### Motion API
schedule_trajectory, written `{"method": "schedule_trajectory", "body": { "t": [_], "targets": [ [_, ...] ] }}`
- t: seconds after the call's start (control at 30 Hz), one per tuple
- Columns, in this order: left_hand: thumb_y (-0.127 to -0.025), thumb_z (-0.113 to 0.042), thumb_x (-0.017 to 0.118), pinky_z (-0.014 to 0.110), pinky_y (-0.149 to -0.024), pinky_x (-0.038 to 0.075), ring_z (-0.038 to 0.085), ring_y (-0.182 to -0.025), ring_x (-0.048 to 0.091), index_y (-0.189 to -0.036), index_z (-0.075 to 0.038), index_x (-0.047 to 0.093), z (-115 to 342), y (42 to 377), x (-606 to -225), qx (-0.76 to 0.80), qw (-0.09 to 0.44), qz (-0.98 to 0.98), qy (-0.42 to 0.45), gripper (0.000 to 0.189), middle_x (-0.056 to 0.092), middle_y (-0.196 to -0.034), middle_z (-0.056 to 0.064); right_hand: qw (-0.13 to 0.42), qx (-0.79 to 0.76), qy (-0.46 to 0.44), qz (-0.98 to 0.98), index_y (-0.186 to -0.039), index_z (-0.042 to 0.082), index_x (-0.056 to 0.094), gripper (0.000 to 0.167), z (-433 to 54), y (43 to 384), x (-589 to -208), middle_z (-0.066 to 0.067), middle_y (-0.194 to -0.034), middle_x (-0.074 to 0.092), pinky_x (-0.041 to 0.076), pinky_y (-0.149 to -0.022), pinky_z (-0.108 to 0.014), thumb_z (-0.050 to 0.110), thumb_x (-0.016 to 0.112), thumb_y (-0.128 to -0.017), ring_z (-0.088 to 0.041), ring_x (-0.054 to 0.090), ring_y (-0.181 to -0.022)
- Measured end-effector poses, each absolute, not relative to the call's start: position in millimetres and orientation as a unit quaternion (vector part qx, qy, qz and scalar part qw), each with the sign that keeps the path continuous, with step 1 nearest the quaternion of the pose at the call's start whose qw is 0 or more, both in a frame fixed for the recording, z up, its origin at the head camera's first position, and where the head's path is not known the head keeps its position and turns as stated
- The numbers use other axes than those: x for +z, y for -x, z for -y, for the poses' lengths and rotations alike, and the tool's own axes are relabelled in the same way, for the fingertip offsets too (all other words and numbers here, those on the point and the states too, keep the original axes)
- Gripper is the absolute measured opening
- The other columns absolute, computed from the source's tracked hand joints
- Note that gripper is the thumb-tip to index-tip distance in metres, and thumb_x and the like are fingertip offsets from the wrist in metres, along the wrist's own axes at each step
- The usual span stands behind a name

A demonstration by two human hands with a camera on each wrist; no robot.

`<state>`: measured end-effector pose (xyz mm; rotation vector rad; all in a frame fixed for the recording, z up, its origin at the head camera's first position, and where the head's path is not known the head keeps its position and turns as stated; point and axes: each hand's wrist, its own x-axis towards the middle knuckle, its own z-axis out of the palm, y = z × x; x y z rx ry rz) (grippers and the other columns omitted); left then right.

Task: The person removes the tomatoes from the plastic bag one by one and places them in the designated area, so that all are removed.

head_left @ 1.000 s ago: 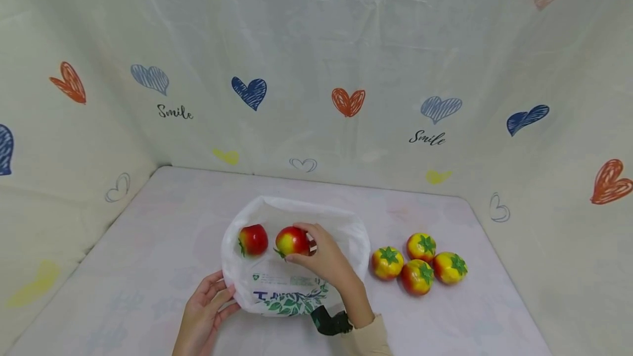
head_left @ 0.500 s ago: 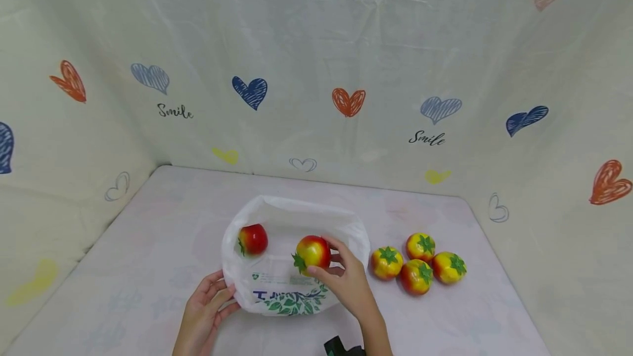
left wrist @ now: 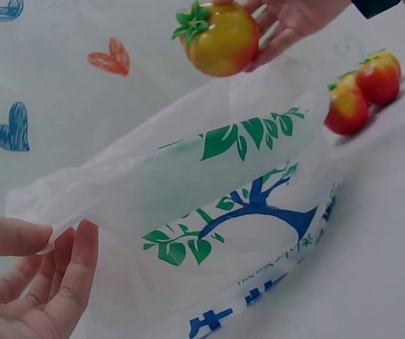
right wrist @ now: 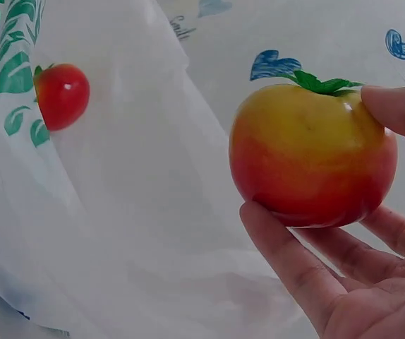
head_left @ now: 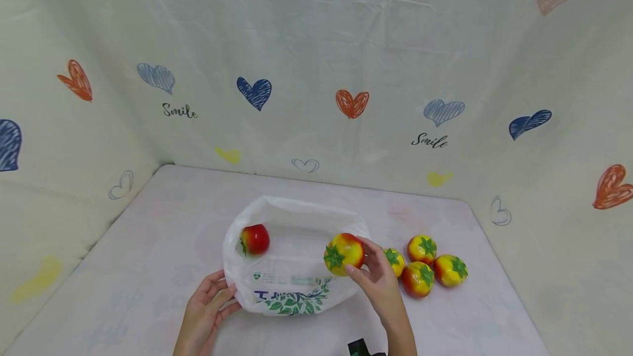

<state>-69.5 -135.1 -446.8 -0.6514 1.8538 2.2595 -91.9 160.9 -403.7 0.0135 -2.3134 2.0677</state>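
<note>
A white plastic bag (head_left: 292, 305) printed with green leaves lies with its mouth spread wide. My left hand (head_left: 201, 309) pinches its left rim between thumb and fingers, as the left wrist view shows at the bag's edge (left wrist: 61, 201). Held by my right hand (head_left: 383, 290) is a shiny yellow-and-red tomato (head_left: 344, 255) with a green leafy top, raised over the bag's right side. In the right wrist view, thumb and fingertips grip this tomato (right wrist: 312, 159) from opposite sides. Another tomato (head_left: 255, 239), mostly red, sits inside the bag at the left.
Several similar tomatoes (head_left: 417, 279) cluster on the table (head_left: 475, 317) just right of the bag; my right hand partly covers the nearest one (head_left: 395, 260). Behind the table hangs a pale curtain (head_left: 296, 43) with printed hearts.
My right hand has drawn the tomato up from inside the bag and carried it rightward, turning its leafy top more into view. My left hand keeps its hold on the rim.
</note>
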Motion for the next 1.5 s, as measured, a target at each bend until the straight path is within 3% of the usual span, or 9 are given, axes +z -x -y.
{"method": "schedule_trajectory", "body": {
  "t": [0.27, 0.47, 0.57, 0.67, 0.9, 1.0, 1.13, 1.3, 1.5],
  "targets": [
    [-0.09, -0.016, 0.06, 0.028, -0.08, 0.056, 0.013, -0.087, 0.06, -0.138, -0.006, 0.03, 133, 71, -447, 0.751, 0.074, -0.617, 0.221, 0.057, 0.054, -0.107, -0.001, 0.034, 0.675, 0.04, 0.736, -0.135, 0.008, 0.034, 0.054, -185, 90, -404, -0.006, -0.137, 0.038, 0.045, -0.09, -0.011, 0.012, 0.061, -0.088, 0.004, 0.047, -0.113],
    [-0.09, -0.016, 0.06, 0.027, -0.08, 0.056, 0.012, -0.087, 0.06, -0.138, -0.006, 0.03, 132, 71, -447, 0.754, 0.074, -0.615, 0.218, 0.058, 0.054, -0.105, -0.002, 0.027, 0.681, 0.096, 0.725, -0.139, 0.012, 0.028, 0.058, -205, 89, -403, -0.007, -0.146, 0.028, 0.043, -0.089, -0.008, 0.018, 0.06, -0.091, -0.023, 0.036, -0.132],
    [-0.091, -0.014, 0.059, 0.027, -0.081, 0.056, 0.011, -0.087, 0.06, -0.138, -0.006, 0.029, 132, 71, -447, 0.756, 0.074, -0.613, 0.217, 0.056, 0.054, -0.104, -0.003, 0.032, 0.664, 0.115, 0.738, -0.142, 0.017, 0.028, 0.062, -218, 90, -409, -0.008, -0.152, 0.022, 0.044, -0.095, -0.021, 0.026, 0.06, -0.09, -0.031, 0.03, -0.136],
    [-0.091, -0.013, 0.058, 0.027, -0.081, 0.056, 0.011, -0.086, 0.06, -0.138, -0.006, 0.029, 132, 70, -446, 0.756, 0.073, -0.614, 0.216, 0.055, 0.054, -0.103, -0.003, 0.047, 0.648, 0.118, 0.751, -0.144, 0.024, 0.03, 0.064, -241, 97, -435, -0.007, -0.154, 0.019, 0.046, -0.096, -0.036, 0.031, 0.061, -0.089, -0.035, 0.03, -0.135],
    [-0.091, -0.012, 0.057, 0.027, -0.08, 0.056, 0.011, -0.086, 0.06, -0.137, -0.006, 0.03, 131, 70, -446, 0.755, 0.073, -0.614, 0.219, 0.054, 0.055, -0.103, -0.003, 0.047, 0.599, 0.169, 0.781, -0.138, 0.043, 0.035, 0.063, -299, 117, -511, 0.003, -0.148, 0.028, 0.05, -0.094, -0.034, 0.049, 0.064, -0.082, -0.029, 0.031, -0.131],
    [-0.091, -0.013, 0.058, 0.027, -0.08, 0.056, 0.012, -0.086, 0.06, -0.137, -0.006, 0.03, 131, 70, -446, 0.753, 0.073, -0.615, 0.22, 0.054, 0.055, -0.103, -0.003, 0.004, 0.588, 0.18, 0.789, -0.142, 0.032, 0.032, 0.068, -293, 106, -485, -0.006, -0.148, 0.027, 0.044, -0.1, -0.049, 0.047, 0.063, -0.084, -0.035, 0.031, -0.13],
    [-0.091, -0.012, 0.057, 0.027, -0.08, 0.056, 0.011, -0.086, 0.06, -0.137, -0.006, 0.03, 131, 71, -446, 0.753, 0.072, -0.617, 0.218, 0.053, 0.055, -0.103, -0.004, -0.056, 0.566, 0.172, 0.804, -0.144, 0.014, 0.026, 0.071, -278, 91, -446, -0.021, -0.148, 0.021, 0.039, -0.102, -0.054, 0.04, 0.061, -0.088, -0.044, 0.029, -0.129],
    [-0.091, -0.012, 0.057, 0.026, -0.08, 0.056, 0.011, -0.086, 0.06, -0.137, -0.006, 0.03, 131, 70, -446, 0.753, 0.07, -0.618, 0.215, 0.054, 0.055, -0.102, -0.004, -0.097, 0.528, 0.185, 0.823, -0.141, 0.01, 0.028, 0.07, -273, 85, -433, -0.025, -0.143, 0.028, 0.045, -0.098, -0.048, 0.039, 0.062, -0.087, -0.044, 0.035, -0.126],
    [-0.092, -0.01, 0.055, 0.026, -0.08, 0.056, 0.009, -0.086, 0.06, -0.138, -0.006, 0.029, 130, 70, -446, 0.752, 0.071, -0.619, 0.214, 0.053, 0.055, -0.102, -0.005, -0.115, 0.519, 0.173, 0.829, -0.137, 0.009, 0.036, 0.069, -275, 83, -439, -0.025, -0.136, 0.043, 0.054, -0.086, -0.041, 0.036, 0.068, -0.083, -0.032, 0.053, -0.108]
  ]
}}
